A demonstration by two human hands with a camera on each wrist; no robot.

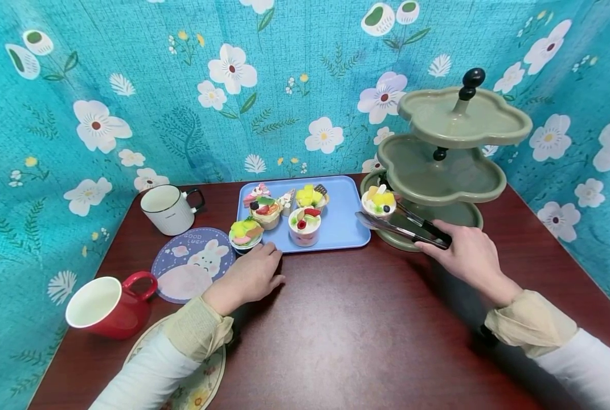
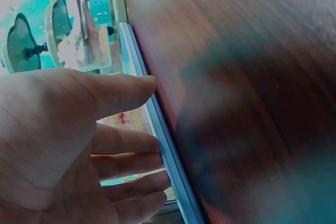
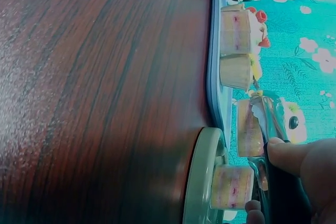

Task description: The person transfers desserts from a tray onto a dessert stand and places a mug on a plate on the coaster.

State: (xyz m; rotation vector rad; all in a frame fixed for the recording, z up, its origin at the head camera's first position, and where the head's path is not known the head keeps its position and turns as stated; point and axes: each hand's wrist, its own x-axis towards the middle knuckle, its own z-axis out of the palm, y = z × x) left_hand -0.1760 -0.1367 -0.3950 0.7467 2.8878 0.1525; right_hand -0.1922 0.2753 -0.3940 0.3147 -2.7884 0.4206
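Note:
My right hand (image 1: 469, 253) grips black-handled metal tongs (image 1: 407, 229). Between the tong tips is a dessert cup (image 1: 379, 200) topped with yellow fruit and a blueberry, held raised where the tray meets the tiered stand. The blue tray (image 1: 343, 219) carries several toy-like desserts, among them a strawberry-topped cup (image 1: 305, 228). My left hand (image 1: 253, 273) rests at the tray's front left edge, fingers extended against the rim in the left wrist view. Near it stands a cup with yellow and pink topping (image 1: 245, 234). On the green stand's (image 1: 443, 171) lowest tier is another cup (image 3: 231, 187).
On the left are a white mug (image 1: 168, 210), a red mug (image 1: 111, 307) and a round rabbit mat (image 1: 189, 273). A floral plate or mat (image 1: 207, 378) lies partly under my left forearm. Flowered blue cloth (image 1: 305, 97) hangs behind the dark wooden table (image 1: 346, 330).

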